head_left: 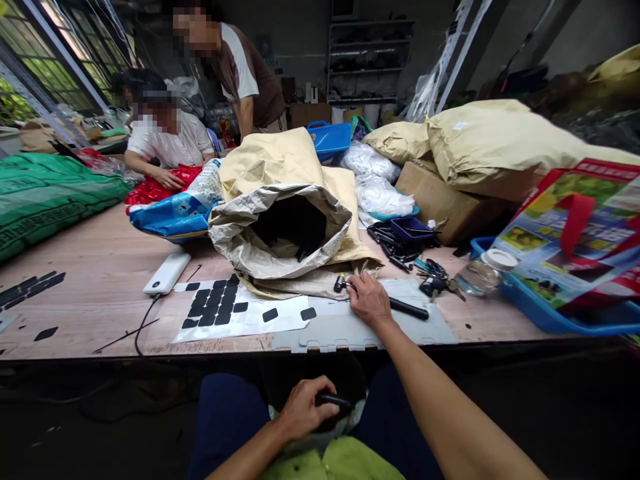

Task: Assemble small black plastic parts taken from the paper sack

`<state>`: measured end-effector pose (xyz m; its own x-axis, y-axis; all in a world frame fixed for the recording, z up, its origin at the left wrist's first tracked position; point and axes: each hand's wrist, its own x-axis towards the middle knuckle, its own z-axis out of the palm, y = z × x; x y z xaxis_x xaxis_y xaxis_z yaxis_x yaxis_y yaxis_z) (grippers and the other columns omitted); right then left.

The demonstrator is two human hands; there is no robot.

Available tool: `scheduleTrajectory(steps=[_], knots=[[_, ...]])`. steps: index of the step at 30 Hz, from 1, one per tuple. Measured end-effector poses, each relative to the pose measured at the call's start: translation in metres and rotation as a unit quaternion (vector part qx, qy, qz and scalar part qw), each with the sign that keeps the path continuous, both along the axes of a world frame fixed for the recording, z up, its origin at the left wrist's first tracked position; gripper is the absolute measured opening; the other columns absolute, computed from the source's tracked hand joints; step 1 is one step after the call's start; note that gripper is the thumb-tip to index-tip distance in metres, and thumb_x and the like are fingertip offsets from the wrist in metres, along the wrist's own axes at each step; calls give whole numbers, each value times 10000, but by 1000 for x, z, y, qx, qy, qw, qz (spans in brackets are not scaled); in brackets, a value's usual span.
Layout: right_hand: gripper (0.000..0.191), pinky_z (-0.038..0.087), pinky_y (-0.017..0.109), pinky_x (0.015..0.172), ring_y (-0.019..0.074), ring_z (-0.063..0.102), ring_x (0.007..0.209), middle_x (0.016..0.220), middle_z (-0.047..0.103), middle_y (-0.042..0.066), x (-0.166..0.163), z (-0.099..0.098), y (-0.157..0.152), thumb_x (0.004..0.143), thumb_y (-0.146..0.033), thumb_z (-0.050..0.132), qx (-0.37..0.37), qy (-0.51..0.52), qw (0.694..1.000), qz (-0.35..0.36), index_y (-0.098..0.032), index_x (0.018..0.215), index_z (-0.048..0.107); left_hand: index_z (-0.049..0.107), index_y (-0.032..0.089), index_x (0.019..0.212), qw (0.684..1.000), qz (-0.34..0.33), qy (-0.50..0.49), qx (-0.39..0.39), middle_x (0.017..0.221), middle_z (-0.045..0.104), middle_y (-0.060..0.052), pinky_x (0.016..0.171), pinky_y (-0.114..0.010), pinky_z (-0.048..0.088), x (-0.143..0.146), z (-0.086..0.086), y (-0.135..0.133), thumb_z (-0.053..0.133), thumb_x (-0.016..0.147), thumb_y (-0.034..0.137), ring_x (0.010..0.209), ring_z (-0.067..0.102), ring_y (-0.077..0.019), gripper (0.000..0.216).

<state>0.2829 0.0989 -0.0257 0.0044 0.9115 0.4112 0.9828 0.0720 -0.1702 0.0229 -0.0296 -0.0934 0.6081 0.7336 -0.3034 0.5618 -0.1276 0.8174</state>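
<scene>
My right hand (369, 299) is at the table's front edge, its fingers closed round a small hammer. The hammer's head pokes out left of my fingers and its black handle (410, 308) stretches out to the right over a grey mat (425, 327). Low over my lap, my left hand (306, 408) is closed on a black rod-shaped piece (336, 400), whose far end sticks out to the right. Beyond my right hand lies a large paper sack (280, 157), its mouth towards me, with dark pieces inside. Black rounded-square pads (215, 303) lie on a white sheet (260, 327).
A white power bank (167, 273) with a cable lies left. To the right are black rods (395, 247), keys (435, 283), a clear jar (483, 273) and a blue tray (540, 310) under a printed bag (575, 233). Two people (170, 137) are across the table.
</scene>
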Motion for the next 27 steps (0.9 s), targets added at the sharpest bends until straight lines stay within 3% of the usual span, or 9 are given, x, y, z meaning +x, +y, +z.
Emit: scheduleTrajectory(steps=[3, 6, 11, 15, 18, 20, 23, 25, 27], knots=[[154, 340, 322, 835, 228, 476, 950, 973, 582, 72, 1, 0, 1, 914, -271, 564, 5, 0, 1000, 2, -213, 1022, 658, 715, 274, 1181, 991, 48, 114, -46, 985, 740, -31, 830, -335, 478, -3, -38, 14, 675, 814, 443, 956, 667, -258, 406], [155, 344, 323, 830, 228, 480, 945, 977, 584, 71, 1, -1, 2, 913, -272, 564, 7, -1, 1000, 0, -216, 1023, 657, 657, 315, 1300, 982, 45, 160, -86, 1181, 731, -37, 919, -361, 484, -6, -57, 25, 618, 843, 395, 1101, 665, -284, 465], [155, 345, 325, 833, 229, 480, 945, 973, 586, 74, 1, 0, 2, 913, -275, 564, 3, 5, 1000, 0, -216, 1018, 661, 607, 357, 1371, 978, 12, 180, -105, 1336, 683, -28, 1009, -407, 475, -4, -61, 30, 532, 905, 384, 1216, 639, -302, 473], [154, 342, 325, 825, 228, 477, 939, 975, 586, 74, 0, 2, 1, 912, -272, 562, 2, 8, 1000, -1, -216, 1016, 660, 620, 336, 1376, 981, -20, 171, -94, 1370, 665, -37, 1037, -397, 474, 0, -49, 30, 589, 870, 366, 1260, 613, -293, 508], [152, 342, 327, 831, 231, 477, 944, 976, 586, 76, 0, 2, 1, 915, -272, 562, 0, 7, 1000, -2, -212, 1015, 660, 708, 288, 1270, 984, -94, 131, -71, 1208, 742, -56, 958, -384, 517, 6, -12, 33, 665, 830, 380, 1115, 679, -287, 451], [153, 341, 329, 837, 232, 476, 948, 978, 586, 78, -1, 2, 1, 916, -270, 564, 0, 8, 1000, -1, -211, 1020, 660, 761, 264, 1167, 976, -175, 66, -111, 1021, 778, -49, 822, -343, 551, 11, 31, 40, 721, 806, 421, 911, 714, -249, 396], [154, 338, 332, 837, 231, 471, 946, 978, 584, 75, -1, 1, 0, 912, -268, 570, 1, 7, 1000, -2, -214, 1026, 659, 764, 236, 1160, 930, -257, -68, -254, 909, 768, -45, 696, -290, 548, 16, 107, 67, 730, 826, 505, 735, 686, -183, 430], [154, 336, 332, 833, 231, 468, 944, 972, 581, 73, 0, 1, 0, 909, -268, 572, 0, 6, 1000, -3, -214, 1025, 659, 766, 211, 1135, 934, -225, -140, -242, 940, 767, -64, 714, -290, 547, 17, 151, 98, 744, 830, 495, 755, 679, -176, 418], [151, 336, 332, 831, 231, 467, 944, 971, 580, 74, 0, 0, 0, 909, -269, 572, -3, 7, 1000, -3, -213, 1020, 658, 777, 176, 1052, 965, -107, -201, -132, 899, 758, -82, 678, -281, 530, 18, 176, 139, 757, 816, 494, 735, 659, -173, 396]])
